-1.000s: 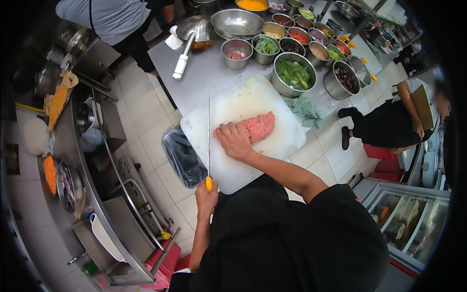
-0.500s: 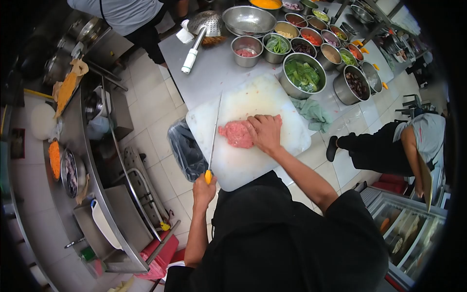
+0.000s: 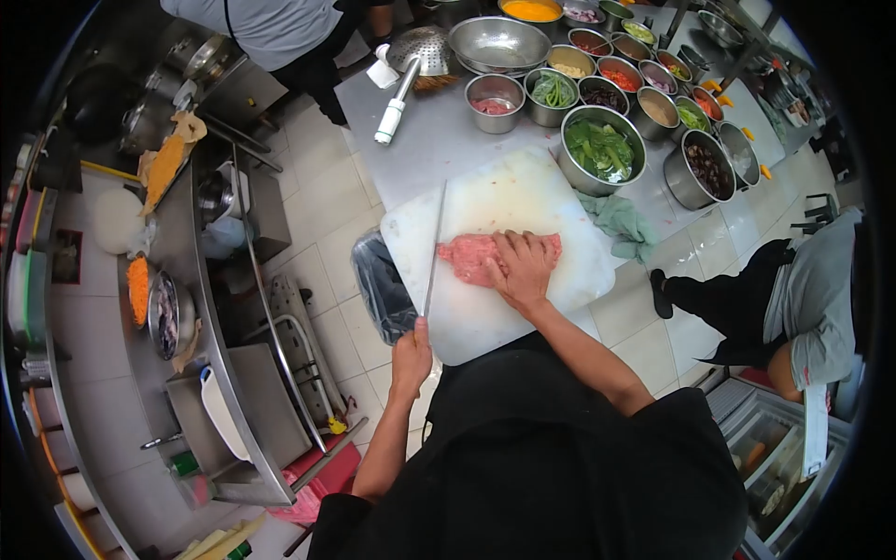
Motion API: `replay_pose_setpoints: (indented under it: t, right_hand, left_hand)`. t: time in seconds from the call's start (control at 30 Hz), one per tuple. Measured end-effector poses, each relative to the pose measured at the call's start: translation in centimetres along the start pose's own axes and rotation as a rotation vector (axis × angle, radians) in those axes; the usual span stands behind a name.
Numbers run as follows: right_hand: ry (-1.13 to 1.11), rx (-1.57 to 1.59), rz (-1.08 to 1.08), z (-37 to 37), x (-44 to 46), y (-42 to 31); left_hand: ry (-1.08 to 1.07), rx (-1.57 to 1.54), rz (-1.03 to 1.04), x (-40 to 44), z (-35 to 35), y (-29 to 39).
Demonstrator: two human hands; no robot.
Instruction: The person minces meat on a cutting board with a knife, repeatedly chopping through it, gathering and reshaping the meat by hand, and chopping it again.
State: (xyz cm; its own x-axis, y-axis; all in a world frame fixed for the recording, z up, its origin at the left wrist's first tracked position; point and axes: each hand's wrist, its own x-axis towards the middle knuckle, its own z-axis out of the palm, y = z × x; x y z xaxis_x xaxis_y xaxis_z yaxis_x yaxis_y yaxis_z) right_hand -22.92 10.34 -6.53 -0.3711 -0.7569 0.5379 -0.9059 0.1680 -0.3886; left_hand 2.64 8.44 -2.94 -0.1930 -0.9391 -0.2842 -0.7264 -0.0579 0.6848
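Observation:
A slab of pink minced meat (image 3: pixel 469 259) lies across the middle of a white cutting board (image 3: pixel 495 327). My right hand (image 3: pixel 523 271) presses down on it from above, fingers curled over its middle and hiding part of it. In my left hand (image 3: pixel 412 357) is a long knife (image 3: pixel 436 245), its handle now mostly covered by my fist. The thin blade points away from me over the left part of the board, right beside the meat's left end; whether it touches is hard to tell.
Steel bowls of greens (image 3: pixel 602 149) and dark pieces (image 3: pixel 700 170) stand beyond the board, near a green cloth (image 3: pixel 620 222). A strainer (image 3: pixel 420 54) rests on the steel table. A black-lined bin (image 3: pixel 383 289) is below left. One person (image 3: pixel 271 33) stands far left, another (image 3: pixel 793 289) right.
My left hand has brought the knife up and over, closer to the meat's left end. My right hand still holds the meat, which now looks longer and flatter. The whole view has shifted slightly.

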Motion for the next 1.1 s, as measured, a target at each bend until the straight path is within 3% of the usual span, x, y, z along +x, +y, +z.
replay_pose_setpoints:
  t: [0.1,0.23,0.33,0.37,0.47,0.5,0.6,0.63,0.73,0.87,0.9,0.93,1.1]
  right_hand:
    - [0.028,-0.009,-0.001,0.3,-0.5,0.3]
    - [0.033,-0.008,-0.008,0.4,-0.3,0.4]
    - [0.029,-0.018,-0.010,0.3,-0.3,0.2]
    - [0.033,-0.029,-0.006,0.4,-0.2,0.4]
    - [0.074,-0.011,-0.014,0.4,-0.3,0.3]
    - [0.064,-0.003,-0.009,0.4,-0.5,0.2]
    - [0.046,0.004,-0.005,0.3,-0.3,0.3]
    - [0.035,0.001,-0.002,0.3,-0.5,0.2]
    - [0.048,-0.006,0.005,0.3,-0.6,0.4]
    - [0.059,0.002,0.003,0.7,-0.5,0.5]
    - [0.050,0.013,0.004,0.6,-0.5,0.4]
    - [0.046,0.023,0.006,0.5,-0.4,0.4]
    - [0.053,0.004,0.004,0.5,-0.5,0.4]
  left_hand:
    - [-0.097,0.025,-0.192,-0.5,-1.3,1.3]
    - [-0.035,-0.170,-0.104,-1.7,-0.7,1.5]
    - [-0.104,0.214,-0.149,-0.1,-0.4,0.5]
    - [-0.106,0.134,-0.224,0.0,-0.8,0.7]
    - [-0.043,-0.058,-0.146,-1.6,-2.4,4.8]
    - [-0.005,-0.225,-0.138,-1.4,-1.1,3.3]
    - [-0.091,0.195,-0.034,0.7,1.1,0.9]
    - [-0.127,0.175,-0.121,0.9,0.9,1.4]
    - [-0.083,0.031,-0.126,-0.8,-1.6,5.4]
    - [0.127,-0.202,0.124,-1.5,2.0,2.9]
    - [0.064,-0.055,0.129,-0.3,3.8,-1.3]
    - [-0.105,0.163,0.026,0.3,3.5,-1.1]
    - [0.003,-0.084,-0.049,-2.2,-0.4,4.7]
